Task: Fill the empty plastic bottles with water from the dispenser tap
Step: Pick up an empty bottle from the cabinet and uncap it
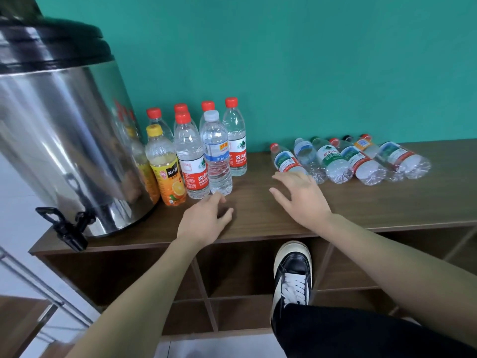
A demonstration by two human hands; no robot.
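A steel water dispenser with a black lid stands at the left of the wooden shelf top. Its black tap juts over the front edge. Several capped bottles stand upright beside it, among them a white-capped bottle and a yellow juice bottle. Several empty capped bottles lie on their sides at the right; the nearest has a red cap. My left hand hovers just in front of the white-capped bottle, fingers loosely curled, holding nothing. My right hand is spread open right by the nearest lying bottle.
A teal wall backs the shelf. Open wooden cubbies sit below the top. A foot in a black and white shoe is raised in front of the cubbies. White floor shows at the left.
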